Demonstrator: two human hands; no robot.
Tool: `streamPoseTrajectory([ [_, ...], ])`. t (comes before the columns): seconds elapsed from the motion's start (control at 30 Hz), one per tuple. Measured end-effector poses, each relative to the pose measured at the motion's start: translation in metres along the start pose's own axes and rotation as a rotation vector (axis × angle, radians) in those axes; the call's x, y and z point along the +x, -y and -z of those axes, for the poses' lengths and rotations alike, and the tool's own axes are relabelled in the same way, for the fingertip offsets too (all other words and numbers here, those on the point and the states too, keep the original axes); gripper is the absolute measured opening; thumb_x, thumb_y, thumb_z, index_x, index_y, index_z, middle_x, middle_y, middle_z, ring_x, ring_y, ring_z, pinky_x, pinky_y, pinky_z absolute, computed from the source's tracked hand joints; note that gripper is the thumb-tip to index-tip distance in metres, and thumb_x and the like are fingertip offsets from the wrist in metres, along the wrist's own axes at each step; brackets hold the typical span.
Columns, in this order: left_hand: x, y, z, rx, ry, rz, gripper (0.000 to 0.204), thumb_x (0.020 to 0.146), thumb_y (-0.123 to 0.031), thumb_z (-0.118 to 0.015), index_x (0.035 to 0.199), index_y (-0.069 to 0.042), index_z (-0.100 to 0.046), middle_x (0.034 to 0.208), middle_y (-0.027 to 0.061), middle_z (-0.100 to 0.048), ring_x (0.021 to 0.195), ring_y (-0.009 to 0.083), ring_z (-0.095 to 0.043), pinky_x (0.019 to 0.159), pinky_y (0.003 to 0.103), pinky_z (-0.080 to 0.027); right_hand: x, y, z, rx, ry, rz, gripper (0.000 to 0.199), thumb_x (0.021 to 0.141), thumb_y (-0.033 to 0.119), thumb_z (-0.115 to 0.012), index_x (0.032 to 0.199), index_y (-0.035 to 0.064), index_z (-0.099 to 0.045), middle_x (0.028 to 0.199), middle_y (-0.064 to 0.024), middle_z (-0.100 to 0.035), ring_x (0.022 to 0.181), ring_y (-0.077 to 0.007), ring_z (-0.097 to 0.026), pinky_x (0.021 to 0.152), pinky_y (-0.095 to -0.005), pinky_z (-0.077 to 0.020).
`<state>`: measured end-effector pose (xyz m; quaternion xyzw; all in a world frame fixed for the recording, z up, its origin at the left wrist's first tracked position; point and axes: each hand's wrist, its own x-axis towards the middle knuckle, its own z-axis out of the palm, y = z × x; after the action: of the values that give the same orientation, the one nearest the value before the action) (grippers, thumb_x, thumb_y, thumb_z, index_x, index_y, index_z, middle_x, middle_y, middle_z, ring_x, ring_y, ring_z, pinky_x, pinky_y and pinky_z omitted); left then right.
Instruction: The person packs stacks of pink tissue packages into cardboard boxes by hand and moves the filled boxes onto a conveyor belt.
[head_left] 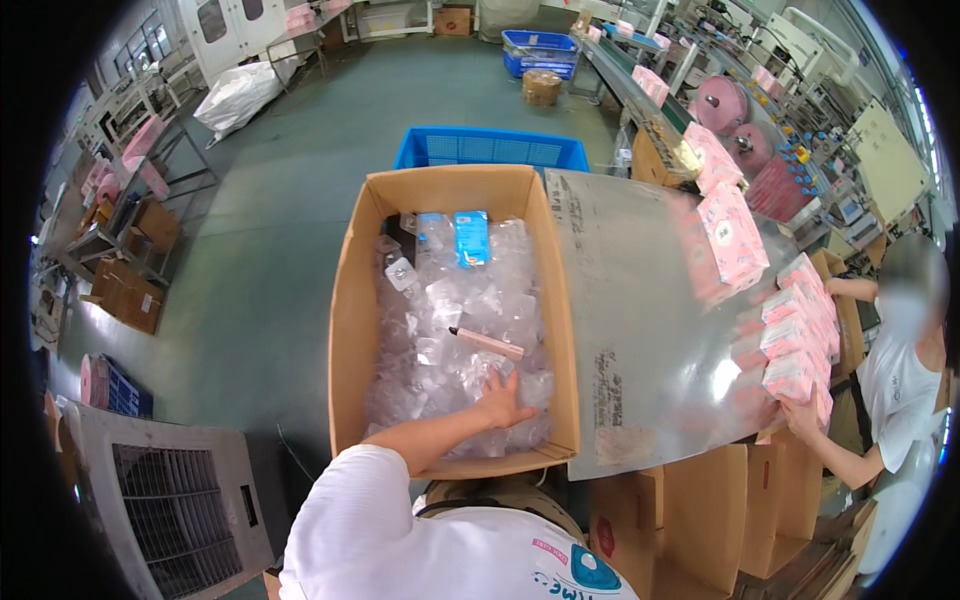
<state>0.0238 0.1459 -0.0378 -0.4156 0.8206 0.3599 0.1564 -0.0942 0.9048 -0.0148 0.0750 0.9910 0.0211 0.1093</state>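
My left hand (499, 402) reaches into a large open cardboard box (345, 320) in front of me. Its visible fingers and thumb are spread among many small clear plastic pieces (440, 300), and part of the fingers is hidden by them. Just beyond the fingertips, a slim pink stick with a dark tip (487, 343) lies slantwise on top of the pile. Towards the box's far end rests a small bright blue packet (471, 238). My right hand is out of the picture.
A metal table (650, 350) adjoins the box on the right, carrying pink-and-white tissue packs (733, 235). A co-worker (890, 370) handles packs there. Behind the box stands a blue crate (490, 150); at lower left, a grey vented unit (170, 500). Open cartons (700, 510) sit below the table.
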Motion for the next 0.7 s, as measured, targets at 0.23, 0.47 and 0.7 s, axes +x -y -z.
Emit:
streamPoseTrajectory([
  [0.23, -0.022, 0.006, 0.074, -0.056, 0.059, -0.133, 0.046, 0.082, -0.038, -0.055, 0.116, -0.006, -0.054, 0.12, 0.0187, -0.051, 0.108, 0.038, -0.051, 0.086, 0.045, -0.045, -0.007, -0.016, -0.005, -0.119, -0.002, 0.031, 0.03, 0.086, 0.036, -0.056, 0.094, 0.0079, -0.064, 0.087, -0.0131, -0.067, 0.079, -0.0354, -0.062, 0.068, -0.0489, -0.048],
  [0.47, 0.002, 0.032, 0.084, 0.439, -0.666, -0.625, 0.009, 0.075, -0.014, -0.058, 0.079, -0.007, -0.061, 0.078, 0.0108, -0.057, 0.081, 0.0274, -0.057, 0.073, 0.04, -0.046, 0.021, -0.015, -0.008, -0.342, -0.077, 0.127, 0.035, 0.087, 0.034, -0.051, 0.101, 0.0061, -0.064, 0.086, -0.0169, -0.065, 0.079, -0.0337, -0.06, 0.069, -0.0418, -0.0481],
  [0.7, -0.011, 0.016, 0.11, 0.701, -0.365, -0.632, 0.017, 0.083, -0.017, -0.058, 0.095, -0.005, -0.059, 0.087, 0.0103, -0.057, 0.079, 0.0248, -0.056, 0.075, 0.036, -0.044, -0.024, -0.033, -0.016, -0.092, -0.089, -0.028, 0.039, 0.086, 0.037, -0.051, 0.108, 0.0052, -0.059, 0.097, -0.0176, -0.063, 0.09, -0.0357, -0.058, 0.077, -0.0439, -0.0458],
])
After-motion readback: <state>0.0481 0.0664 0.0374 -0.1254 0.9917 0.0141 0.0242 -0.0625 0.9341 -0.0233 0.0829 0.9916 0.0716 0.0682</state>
